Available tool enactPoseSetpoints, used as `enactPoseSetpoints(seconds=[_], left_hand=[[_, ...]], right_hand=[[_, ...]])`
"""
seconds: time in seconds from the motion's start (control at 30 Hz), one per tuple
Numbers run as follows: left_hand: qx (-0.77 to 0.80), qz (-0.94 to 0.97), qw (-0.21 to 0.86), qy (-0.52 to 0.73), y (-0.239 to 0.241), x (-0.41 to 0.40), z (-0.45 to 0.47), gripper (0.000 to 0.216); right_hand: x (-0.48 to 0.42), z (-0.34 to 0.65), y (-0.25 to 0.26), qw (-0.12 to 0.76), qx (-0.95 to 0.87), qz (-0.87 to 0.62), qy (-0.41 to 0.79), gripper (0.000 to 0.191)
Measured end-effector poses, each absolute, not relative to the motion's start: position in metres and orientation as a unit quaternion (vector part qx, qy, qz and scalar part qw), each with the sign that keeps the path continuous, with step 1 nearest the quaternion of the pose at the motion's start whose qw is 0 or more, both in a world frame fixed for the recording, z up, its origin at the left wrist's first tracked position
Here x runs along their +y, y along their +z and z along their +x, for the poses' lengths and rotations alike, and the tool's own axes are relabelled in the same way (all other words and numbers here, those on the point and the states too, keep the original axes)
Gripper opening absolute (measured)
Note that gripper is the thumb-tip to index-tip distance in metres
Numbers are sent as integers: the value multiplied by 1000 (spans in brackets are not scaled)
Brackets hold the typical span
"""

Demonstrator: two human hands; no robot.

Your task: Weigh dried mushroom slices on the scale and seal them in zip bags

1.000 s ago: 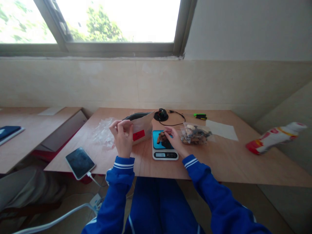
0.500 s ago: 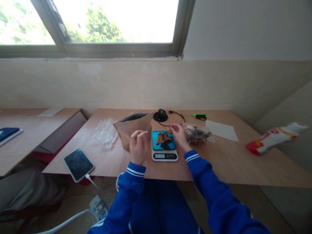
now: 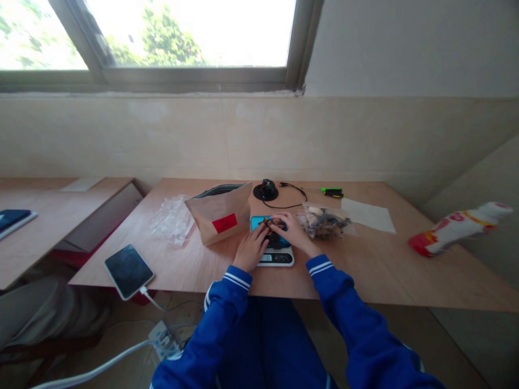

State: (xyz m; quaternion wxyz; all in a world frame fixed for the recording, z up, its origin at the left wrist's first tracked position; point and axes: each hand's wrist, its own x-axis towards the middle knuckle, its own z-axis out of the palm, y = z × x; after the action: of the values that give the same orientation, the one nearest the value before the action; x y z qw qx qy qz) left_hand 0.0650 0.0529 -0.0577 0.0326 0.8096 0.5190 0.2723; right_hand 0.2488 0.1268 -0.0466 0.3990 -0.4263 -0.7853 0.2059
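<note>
Dark brown, curled dried pieces (image 3: 267,222) lie on the blue top of a small white kitchen scale (image 3: 286,258). From the left, my left hand (image 3: 252,248) reaches over the scale, its fingers bent around the near side of the pieces. My right hand (image 3: 295,233) closes on the same pieces from the right, fingertips curled in. Both hands partly cover the scale's top. Just left of it stands an open brown paper pouch (image 3: 203,221) with a red label. A clear bag of mixed dried pieces (image 3: 326,222) rests right of my right hand.
Crumpled clear plastic (image 3: 172,220) lies left of the pouch. A phone (image 3: 128,271) on a cable sits at the front left edge. Behind the scale are a black round device (image 3: 266,190), a cable and green-black screwdrivers (image 3: 333,192). Paper (image 3: 368,215) and a bottle (image 3: 456,229) are at right.
My left hand has moved right and down from in front of the pouch to the pieces on the scale, uncovering the red label. My right hand has shifted slightly left, over the pieces.
</note>
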Motion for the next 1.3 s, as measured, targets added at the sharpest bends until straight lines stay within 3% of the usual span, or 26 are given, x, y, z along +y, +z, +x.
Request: enactPoseSetpoints(seconds=[0.37,0.7,0.9,1.3], left_hand=[[565,790,-20,237,-51,43,50,39],[619,757,46,204,-49,36,60,45],[591,779,102,186,-49,37,59,46],[602,760,130,207,-52,30,55,51]], right_hand=[[114,262,-50,359,-809,-444,139,22],[107,271,-51,335,-815,-462,104,15],[100,268,-46,330,-820,-454,109,35],[95,266,-55,364,-797,-474,86,42]])
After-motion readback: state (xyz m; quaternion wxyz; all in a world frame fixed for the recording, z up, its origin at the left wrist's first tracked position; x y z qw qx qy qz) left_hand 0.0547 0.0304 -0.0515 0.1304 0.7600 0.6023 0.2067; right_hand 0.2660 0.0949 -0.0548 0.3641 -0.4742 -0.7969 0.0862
